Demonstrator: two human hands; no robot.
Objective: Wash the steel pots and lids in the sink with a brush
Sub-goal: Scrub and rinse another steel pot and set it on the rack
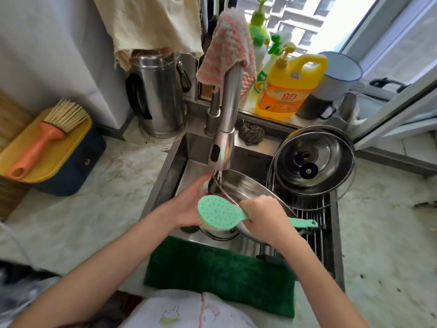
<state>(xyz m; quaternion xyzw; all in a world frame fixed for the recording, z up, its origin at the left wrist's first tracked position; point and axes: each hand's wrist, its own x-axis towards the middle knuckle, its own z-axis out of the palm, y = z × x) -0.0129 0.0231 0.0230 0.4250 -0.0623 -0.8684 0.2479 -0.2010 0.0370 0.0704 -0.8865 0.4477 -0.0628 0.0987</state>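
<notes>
Far left on the tabletop (113, 209), an orange brush (45, 136) is lying on a yellow-lidded box (78, 138). Not in play.

My left hand (189, 204) is bracing the steel pot (246, 188) inside the sink (175, 166). The fingers (201, 183) are lying straight and together, pressing flat on the pot's left outer wall and pointing up toward the tap (224, 138).

The pot is sitting tilted with its inside facing up at me. Its far rim is right under the spout, and water is hitting that rim.

Under the pot a round steel rim (220, 235) is peeking out. It's probably another pot or lid, but it's too covered to call.

The green brush (217, 213) is hanging over the pot's near-left rim, bristles down and dotted back up. My right hand (262, 216) is wrapping the handle mid-length with the fingers curled tight round it. The handle's tail is sticking out to the right toward the wire rack (314, 214).

Handling, my read:
- The pot is thin steel, so it's stiff, fairly light and not fragile.
- It's wet, so I'm expecting it to be slippery.
- A flat palm alone is likely letting it rotate under brush load.
- A better hold would be the rim, thumb inside and fingers outside.

Right side: a steel lid (331, 157) with a black knob is lying on the rack over the sink. I'm judging the knob to be the safe grab point. The rim edge is thin and wet.
</notes>
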